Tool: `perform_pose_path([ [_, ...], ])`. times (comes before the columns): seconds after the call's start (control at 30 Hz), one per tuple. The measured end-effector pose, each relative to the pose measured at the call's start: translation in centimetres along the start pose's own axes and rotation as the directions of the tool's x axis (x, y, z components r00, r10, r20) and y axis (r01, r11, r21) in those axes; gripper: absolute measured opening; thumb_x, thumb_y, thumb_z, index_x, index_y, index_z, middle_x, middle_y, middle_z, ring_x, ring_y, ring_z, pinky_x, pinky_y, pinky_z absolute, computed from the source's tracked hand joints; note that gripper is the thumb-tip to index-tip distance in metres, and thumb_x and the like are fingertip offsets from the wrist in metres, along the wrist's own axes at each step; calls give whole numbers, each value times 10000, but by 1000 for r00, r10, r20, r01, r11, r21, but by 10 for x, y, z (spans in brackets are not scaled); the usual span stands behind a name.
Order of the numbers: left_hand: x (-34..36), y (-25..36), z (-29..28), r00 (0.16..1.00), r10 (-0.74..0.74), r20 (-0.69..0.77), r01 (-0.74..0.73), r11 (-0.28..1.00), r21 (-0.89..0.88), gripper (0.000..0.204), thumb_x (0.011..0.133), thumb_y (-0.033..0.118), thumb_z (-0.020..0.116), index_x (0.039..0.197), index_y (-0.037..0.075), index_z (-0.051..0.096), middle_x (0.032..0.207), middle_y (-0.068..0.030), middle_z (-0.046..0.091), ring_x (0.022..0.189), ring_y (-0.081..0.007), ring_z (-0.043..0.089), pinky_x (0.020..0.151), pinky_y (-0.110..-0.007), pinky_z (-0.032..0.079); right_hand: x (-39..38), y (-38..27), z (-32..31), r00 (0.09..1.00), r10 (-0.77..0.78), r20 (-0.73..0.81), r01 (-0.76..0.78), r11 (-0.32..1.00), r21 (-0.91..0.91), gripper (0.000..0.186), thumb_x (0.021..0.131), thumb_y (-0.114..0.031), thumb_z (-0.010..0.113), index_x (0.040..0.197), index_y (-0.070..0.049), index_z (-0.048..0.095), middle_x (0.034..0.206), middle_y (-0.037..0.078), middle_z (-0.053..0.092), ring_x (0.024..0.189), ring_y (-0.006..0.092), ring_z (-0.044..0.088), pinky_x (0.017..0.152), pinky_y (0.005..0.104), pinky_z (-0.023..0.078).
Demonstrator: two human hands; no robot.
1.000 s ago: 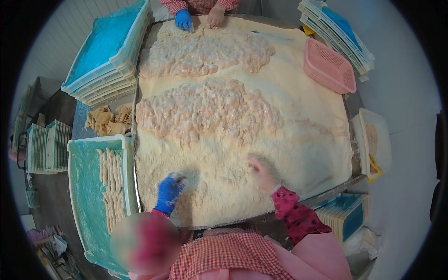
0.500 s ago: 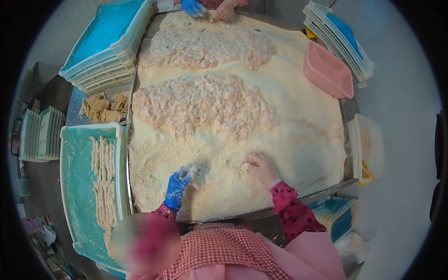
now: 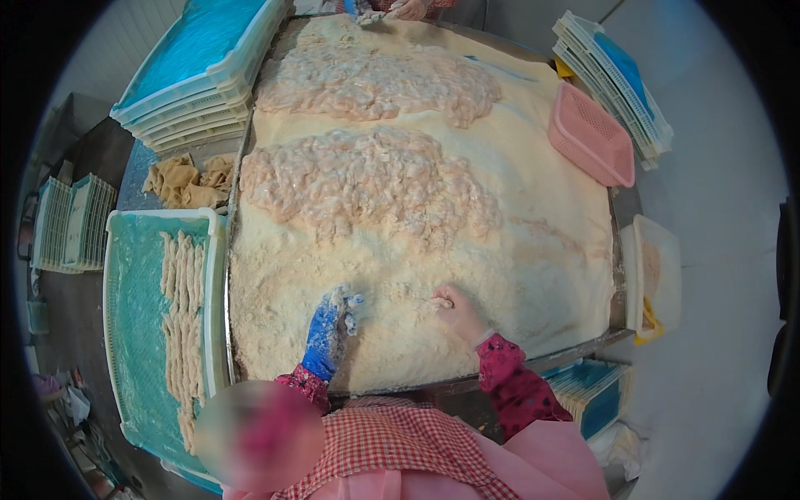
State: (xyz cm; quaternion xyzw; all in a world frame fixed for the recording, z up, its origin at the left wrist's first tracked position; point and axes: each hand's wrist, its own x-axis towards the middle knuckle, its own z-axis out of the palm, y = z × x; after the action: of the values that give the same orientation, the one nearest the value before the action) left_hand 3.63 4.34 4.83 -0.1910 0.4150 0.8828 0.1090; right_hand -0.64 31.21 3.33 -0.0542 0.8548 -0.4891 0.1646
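My left hand [image 3: 328, 329], in a blue glove caked with pale crumbs, is over the near part of the crumb bed [image 3: 542, 292]. Its fingers are apart, and I see nothing held in them. To its right, my right hand [image 3: 461, 312] is closed in a pinch at the crumb surface. A small coated piece [image 3: 439, 302] shows at its fingertips, partly hidden. Beyond both hands lies a heap of wet, pinkish raw meat pieces [image 3: 375, 179], dusted with crumbs. In the green-lined tray [image 3: 133, 308] at the left, several long coated strips [image 3: 182, 292] lie in rows.
Farther off is a second meat heap [image 3: 367, 79], with a co-worker's hands [image 3: 387, 12] at the far edge. Stacked white trays [image 3: 187, 108] and crumpled brown cloth [image 3: 187, 182] stand at left. A pink basket [image 3: 592, 133] and white container [image 3: 654, 267] are at right.
My left hand's fingers have opened out and point farther away from me. My right hand has dropped slightly nearer and curled tighter. The co-worker's hands have shifted at the far edge.
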Motion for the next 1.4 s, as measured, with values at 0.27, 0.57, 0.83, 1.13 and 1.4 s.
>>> perform_pose_path([
  [0.27, 4, -24, 15, 995, -50, 87, 87, 860, -502, 373, 917, 269, 480, 1224, 61, 437, 1166, -104, 516, 1051, -200, 512, 911, -357, 412, 12, -38, 20, 967, 236, 97, -255, 905, 341, 242, 768, -28, 566, 1008, -59, 570, 984, 73, 586, 957, 174, 544, 829, 307, 434],
  [0.57, 5, -33, 60, 856, 363, 369, 157, 498, -853, 507, 939, 294, 383, 1389, 108, 242, 1438, -79, 248, 1292, -194, 288, 1067, -314, 247, -7, -93, 97, 841, -481, -246, 439, 874, -207, 313, 859, -158, 532, 1169, -114, 549, 1305, 134, 447, 1250, 274, 375, 1037, 431, 266],
  [0.83, -12, -36, 48, 873, 460, 163, -381, 851, -361, 504, 952, 234, 313, 1424, 155, 153, 1480, -31, 151, 1354, -204, 159, 1095, -338, 101, 11, -117, 92, 751, -621, -223, 521, 766, -376, 406, 915, -298, 357, 1275, -157, 480, 1378, 76, 380, 1310, 268, 288, 1070, 451, 194],
  [1.13, -10, -25, 18, 994, -107, 15, 107, 969, -222, 558, 943, 428, 310, 1373, 74, 275, 1387, -99, 319, 1264, -239, 313, 1059, -360, 231, 2, -136, 98, 854, -514, -81, 518, 853, 59, 506, 930, -346, 368, 1371, -104, 318, 1405, 143, 309, 1335, 287, 213, 1078, 379, 176],
  [1.4, -1, 20, -36, 971, -25, -237, -25, 978, -206, 427, 921, 369, 446, 1236, 80, 458, 892, -57, 537, 724, -150, 510, 655, -284, 448, 7, -87, 117, 950, -189, 249, 297, 797, -527, 159, 806, -71, 493, 933, -43, 584, 881, 127, 574, 890, 301, 546, 863, 368, 427],
])
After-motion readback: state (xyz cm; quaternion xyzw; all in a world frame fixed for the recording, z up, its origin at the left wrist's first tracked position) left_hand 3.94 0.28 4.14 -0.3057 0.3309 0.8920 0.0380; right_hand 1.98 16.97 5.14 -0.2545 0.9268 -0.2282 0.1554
